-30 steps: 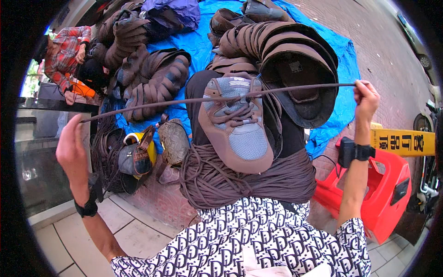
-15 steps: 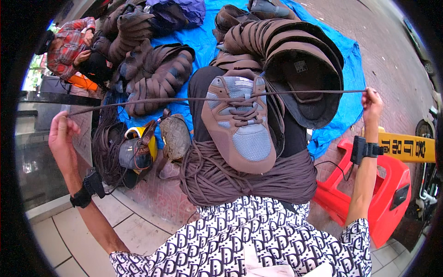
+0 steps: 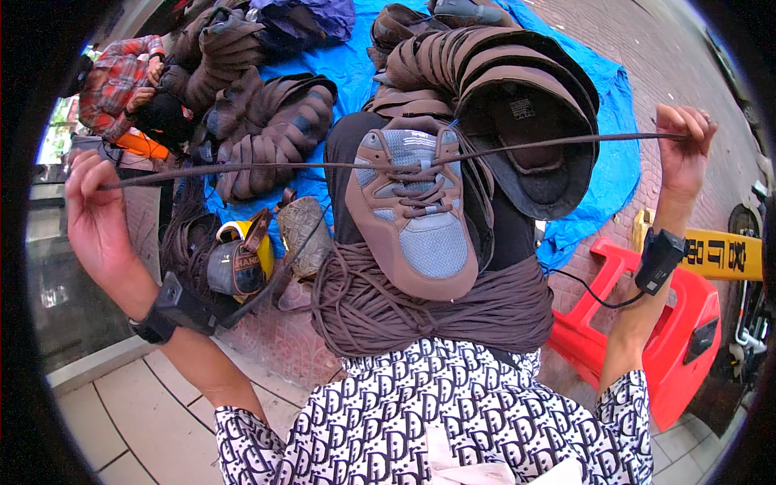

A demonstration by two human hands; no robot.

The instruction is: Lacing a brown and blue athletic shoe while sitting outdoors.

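A brown and grey-blue shoe upper point(image 3: 437, 243) rests on my lap with its toe toward me. One brown shoelace point(image 3: 275, 166) is threaded through its upper eyelets and stretched taut to both sides, while lacing crosses the tongue below. At the far left my left hand point(image 3: 101, 214) pinches one end of the lace. My right hand point(image 3: 685, 153), raised at the right, grips the other end in closed fingers. Beneath the toe, a thick bundle of brown laces point(image 3: 364, 303) lies across my thighs.
Nested shoe uppers point(image 3: 558, 97) curve just beyond my knees on a blue tarp point(image 3: 618, 153); more stacks point(image 3: 275, 133) lie left. A red plastic stool point(image 3: 687, 323) stands at my right. Bags point(image 3: 303, 234) sit left of my legs. Another person point(image 3: 121, 85) sits far left.
Both hands have moved, the right one rising and going outward, the left one going up and slightly outward. The lace stays stretched between them; the shoe upper has shifted slightly left.
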